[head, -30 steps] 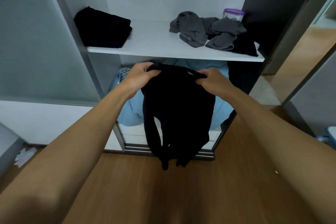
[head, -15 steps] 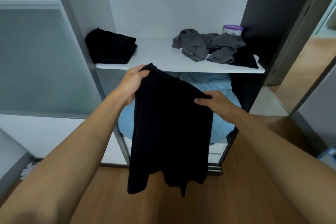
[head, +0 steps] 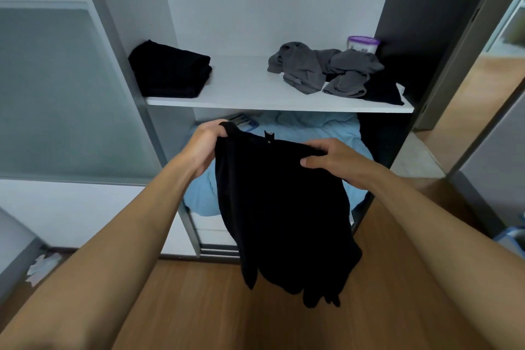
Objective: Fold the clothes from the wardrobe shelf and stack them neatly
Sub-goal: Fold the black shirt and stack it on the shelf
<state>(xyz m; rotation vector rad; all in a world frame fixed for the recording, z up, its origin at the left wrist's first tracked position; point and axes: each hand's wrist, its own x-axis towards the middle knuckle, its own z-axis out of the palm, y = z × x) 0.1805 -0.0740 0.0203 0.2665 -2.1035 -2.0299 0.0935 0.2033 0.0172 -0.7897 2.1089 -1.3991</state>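
A black garment (head: 281,207) hangs in front of the wardrobe, below the white shelf (head: 250,94). My left hand (head: 206,145) grips its top left corner and my right hand (head: 332,159) pinches its top right edge. A small tag shows at the middle of the top hem. On the shelf's left end sits a folded black pile (head: 170,71). A crumpled heap of grey clothes (head: 321,68) lies on the right part of the shelf, with a black piece (head: 383,91) under its right side.
A clear tub with a purple lid (head: 363,44) stands at the shelf's back right. Light blue bedding (head: 306,133) fills the compartment below the shelf. A sliding door panel (head: 62,94) is at the left, wooden floor (head: 184,307) below, and a doorway (head: 483,88) at the right.
The garment's top edge went from tilted, with the left hand high, to nearly level. Both hands now hold it lower below the shelf, and its hanging end has swung right.
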